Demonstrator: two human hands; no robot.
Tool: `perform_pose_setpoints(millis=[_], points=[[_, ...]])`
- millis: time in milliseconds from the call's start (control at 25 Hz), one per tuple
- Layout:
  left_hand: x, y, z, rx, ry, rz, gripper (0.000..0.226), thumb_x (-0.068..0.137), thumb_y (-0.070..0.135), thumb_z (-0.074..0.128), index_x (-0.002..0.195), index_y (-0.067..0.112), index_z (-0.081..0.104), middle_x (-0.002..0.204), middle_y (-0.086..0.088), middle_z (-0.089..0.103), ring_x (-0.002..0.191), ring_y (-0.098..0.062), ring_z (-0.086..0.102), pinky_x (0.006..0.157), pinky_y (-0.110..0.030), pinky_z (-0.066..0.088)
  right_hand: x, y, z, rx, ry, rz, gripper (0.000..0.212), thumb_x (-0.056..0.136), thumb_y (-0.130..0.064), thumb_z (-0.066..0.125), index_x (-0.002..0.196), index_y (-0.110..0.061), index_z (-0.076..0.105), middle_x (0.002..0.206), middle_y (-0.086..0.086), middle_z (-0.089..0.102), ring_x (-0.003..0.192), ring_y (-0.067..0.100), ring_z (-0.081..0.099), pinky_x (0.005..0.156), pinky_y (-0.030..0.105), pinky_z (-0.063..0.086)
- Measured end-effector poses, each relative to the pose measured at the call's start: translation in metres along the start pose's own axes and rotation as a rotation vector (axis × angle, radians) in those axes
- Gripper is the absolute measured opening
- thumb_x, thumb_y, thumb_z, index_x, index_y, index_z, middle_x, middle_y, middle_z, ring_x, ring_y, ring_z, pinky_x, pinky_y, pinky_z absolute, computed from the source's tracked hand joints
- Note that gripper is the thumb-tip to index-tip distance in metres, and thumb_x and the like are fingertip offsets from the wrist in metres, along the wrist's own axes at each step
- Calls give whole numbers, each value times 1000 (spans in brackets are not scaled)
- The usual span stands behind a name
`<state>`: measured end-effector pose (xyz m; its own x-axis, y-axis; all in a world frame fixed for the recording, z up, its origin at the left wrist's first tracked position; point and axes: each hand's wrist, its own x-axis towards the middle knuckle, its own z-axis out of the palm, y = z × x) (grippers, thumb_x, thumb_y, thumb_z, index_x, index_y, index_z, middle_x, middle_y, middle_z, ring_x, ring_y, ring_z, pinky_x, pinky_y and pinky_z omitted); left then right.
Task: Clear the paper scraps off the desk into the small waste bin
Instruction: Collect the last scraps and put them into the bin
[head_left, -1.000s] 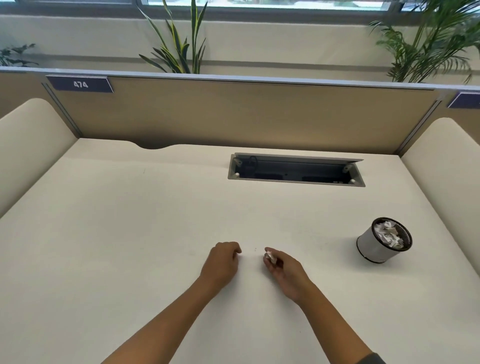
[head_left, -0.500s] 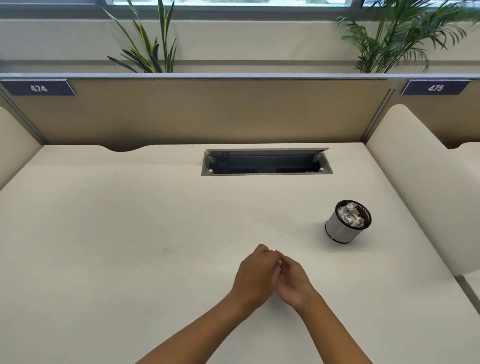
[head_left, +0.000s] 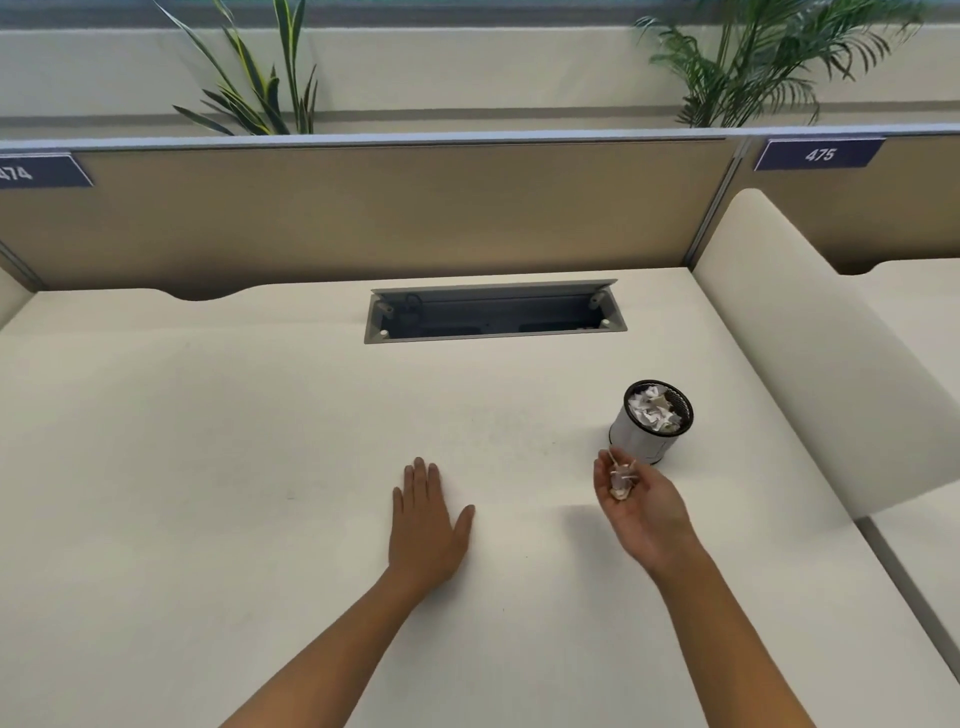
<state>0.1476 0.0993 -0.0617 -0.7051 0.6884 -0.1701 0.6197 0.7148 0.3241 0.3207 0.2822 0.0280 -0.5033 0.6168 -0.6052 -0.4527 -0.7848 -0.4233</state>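
Desk (head_left: 208, 441), scraps (head_left: 621, 480) in right hand (head_left: 641, 506)

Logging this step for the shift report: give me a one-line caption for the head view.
Right hand carries paper scraps toward the waste bin; left hand rests flat on the desk.

My left hand (head_left: 428, 525) and right hand (head_left: 641, 506), both bare: no gloves, rings, watch or bracelets. Both forearms are uncovered, with no sleeve within the frame.
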Motion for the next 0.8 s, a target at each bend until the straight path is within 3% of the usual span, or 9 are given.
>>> perform_pose_setpoints(millis=[320, 440, 680, 800], points=[[-1, -14, 13, 26, -15, 60, 87, 96, 63, 25, 154, 10, -12, 162, -8, -20, 149, -21, -20, 122, -37, -9, 15, -86, 23, -186, -82, -325, 29, 104, -17, 41, 91, -4, 63, 88, 6, 65, 80, 13, 65, 83, 22, 57], [-1, -19, 17, 42, -10, 72, 88, 94, 65, 23, 153, 12, -14, 162, -6, -20, 149, -21, -20, 122, -37, -8, 30, -104, 27, -426, -35, -479, 36, 106, -24, 37, 93, -9, 66, 90, 4, 64, 81, 13, 61, 82, 22, 51], [2, -20, 18, 58, -15, 67, 89, 93, 68, 20, 153, 13, -16, 162, -6, -21, 149, -21, -21, 121, -37, -9, 50, -100, 31, -792, -42, -543, 43, 108, -32, 29, 106, -13, 68, 104, 2, 67, 96, 13, 61, 84, 24, 48], [1, -18, 17, 31, -15, 69, 89, 94, 67, 24, 153, 12, -14, 162, -6, -20, 149, -21, -20, 121, -37, -9, 54, -100, 27, -897, -69, -557, 45, 108, -32, 25, 111, -15, 67, 120, 5, 68, 113, 16, 61, 97, 32, 46]])
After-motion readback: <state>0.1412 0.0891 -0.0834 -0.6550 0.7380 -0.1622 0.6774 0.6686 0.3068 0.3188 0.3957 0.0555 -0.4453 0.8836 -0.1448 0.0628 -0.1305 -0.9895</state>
